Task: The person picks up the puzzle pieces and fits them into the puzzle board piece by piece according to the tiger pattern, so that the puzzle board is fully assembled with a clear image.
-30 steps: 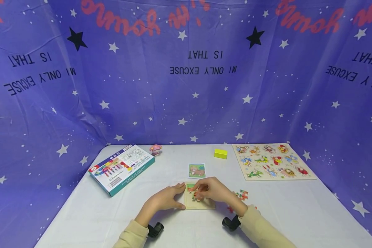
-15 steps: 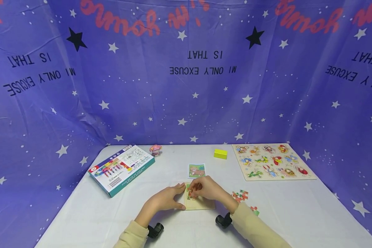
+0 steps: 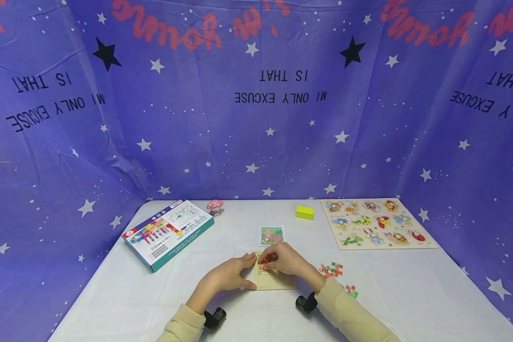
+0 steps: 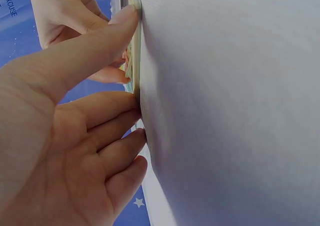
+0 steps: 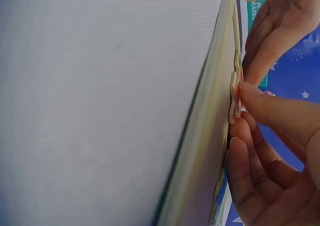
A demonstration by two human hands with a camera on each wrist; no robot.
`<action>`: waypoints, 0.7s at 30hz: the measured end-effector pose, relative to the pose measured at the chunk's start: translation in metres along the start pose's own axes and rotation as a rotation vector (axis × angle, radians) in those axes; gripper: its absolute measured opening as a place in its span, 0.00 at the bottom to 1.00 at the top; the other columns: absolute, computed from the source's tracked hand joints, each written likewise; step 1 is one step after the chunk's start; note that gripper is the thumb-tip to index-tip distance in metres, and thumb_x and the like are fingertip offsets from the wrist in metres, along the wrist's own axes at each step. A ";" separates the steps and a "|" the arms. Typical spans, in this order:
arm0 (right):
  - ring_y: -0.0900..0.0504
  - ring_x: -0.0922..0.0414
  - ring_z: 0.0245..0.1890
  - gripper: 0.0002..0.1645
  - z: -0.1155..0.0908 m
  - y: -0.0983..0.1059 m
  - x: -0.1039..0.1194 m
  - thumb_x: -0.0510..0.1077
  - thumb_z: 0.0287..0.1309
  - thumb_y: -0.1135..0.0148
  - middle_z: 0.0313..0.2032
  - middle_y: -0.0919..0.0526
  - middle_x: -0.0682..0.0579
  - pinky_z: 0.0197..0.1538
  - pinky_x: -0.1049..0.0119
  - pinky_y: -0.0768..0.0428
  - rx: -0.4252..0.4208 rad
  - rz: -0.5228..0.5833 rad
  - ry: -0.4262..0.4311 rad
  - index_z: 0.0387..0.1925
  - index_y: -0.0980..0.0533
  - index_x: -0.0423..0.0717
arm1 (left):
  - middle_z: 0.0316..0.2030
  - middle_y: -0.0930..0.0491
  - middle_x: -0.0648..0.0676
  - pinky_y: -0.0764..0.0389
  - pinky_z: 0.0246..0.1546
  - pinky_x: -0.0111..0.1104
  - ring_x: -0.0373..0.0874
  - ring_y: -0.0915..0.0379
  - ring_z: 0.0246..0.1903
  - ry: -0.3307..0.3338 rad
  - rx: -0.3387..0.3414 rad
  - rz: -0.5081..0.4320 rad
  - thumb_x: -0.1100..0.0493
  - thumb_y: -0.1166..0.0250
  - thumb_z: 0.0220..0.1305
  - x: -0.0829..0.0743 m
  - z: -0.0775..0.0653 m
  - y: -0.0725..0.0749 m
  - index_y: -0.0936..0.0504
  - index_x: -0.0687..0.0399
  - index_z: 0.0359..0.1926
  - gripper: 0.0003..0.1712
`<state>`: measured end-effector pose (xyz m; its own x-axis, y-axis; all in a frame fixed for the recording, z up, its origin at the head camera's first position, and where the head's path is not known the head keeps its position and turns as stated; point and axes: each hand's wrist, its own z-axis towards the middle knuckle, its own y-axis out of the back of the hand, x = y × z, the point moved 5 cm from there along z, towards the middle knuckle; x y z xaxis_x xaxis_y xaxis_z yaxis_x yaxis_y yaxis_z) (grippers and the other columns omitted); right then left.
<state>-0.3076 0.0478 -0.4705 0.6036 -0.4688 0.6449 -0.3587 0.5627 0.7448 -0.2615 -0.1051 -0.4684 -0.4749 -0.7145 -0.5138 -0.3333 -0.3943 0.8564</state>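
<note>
A small wooden puzzle board (image 3: 278,283) lies flat in the middle of the table, with a few jigsaw pieces (image 3: 261,268) in its left part. My left hand (image 3: 230,274) braces the board's left edge, its thumb (image 4: 92,53) and fingertips touching the side, fingers nearly straight. Over the board, my right hand (image 3: 287,259) pinches a reddish puzzle piece (image 5: 233,98) between thumb and fingers, close against the board's surface. The right hand hides part of the board in the head view. Several loose puzzle pieces (image 3: 332,270) lie right of the board, partly beside the right forearm.
Behind the board lies a picture card (image 3: 272,235) showing a brown animal. A boxed set (image 3: 168,232) and a pink figurine (image 3: 215,207) stand at the back left. A yellow block (image 3: 304,212) and a wooden insect puzzle (image 3: 376,225) are at the back right.
My right hand has moved left across the board with the puzzle piece, uncovering loose pieces by the forearm, then lowered it close to the board. The left hand has stayed in place.
</note>
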 end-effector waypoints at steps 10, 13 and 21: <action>0.28 0.66 0.20 0.07 0.001 0.001 -0.002 0.39 0.50 0.27 0.26 0.17 0.58 0.24 0.75 0.28 0.022 0.000 -0.006 0.35 0.15 0.45 | 0.68 0.38 0.61 0.40 0.67 0.47 0.58 0.43 0.68 0.013 0.002 -0.005 0.47 0.27 0.53 0.002 0.001 -0.001 0.34 0.66 0.67 0.47; 0.25 0.66 0.23 0.09 0.000 0.001 -0.001 0.38 0.48 0.26 0.27 0.17 0.58 0.27 0.73 0.25 0.037 0.002 0.002 0.35 0.15 0.45 | 0.68 0.37 0.61 0.40 0.67 0.47 0.57 0.43 0.68 0.015 0.002 -0.001 0.46 0.27 0.52 0.002 0.000 -0.001 0.34 0.66 0.67 0.47; 0.24 0.67 0.25 0.09 -0.001 0.000 0.000 0.37 0.49 0.27 0.29 0.16 0.57 0.29 0.74 0.23 0.051 0.005 0.020 0.36 0.15 0.43 | 0.68 0.38 0.61 0.39 0.67 0.47 0.57 0.43 0.68 0.016 0.002 -0.005 0.46 0.27 0.53 0.001 0.000 0.000 0.34 0.66 0.67 0.47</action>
<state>-0.3069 0.0482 -0.4706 0.6152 -0.4523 0.6457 -0.3972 0.5297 0.7494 -0.2623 -0.1056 -0.4692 -0.4599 -0.7216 -0.5175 -0.3377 -0.3968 0.8535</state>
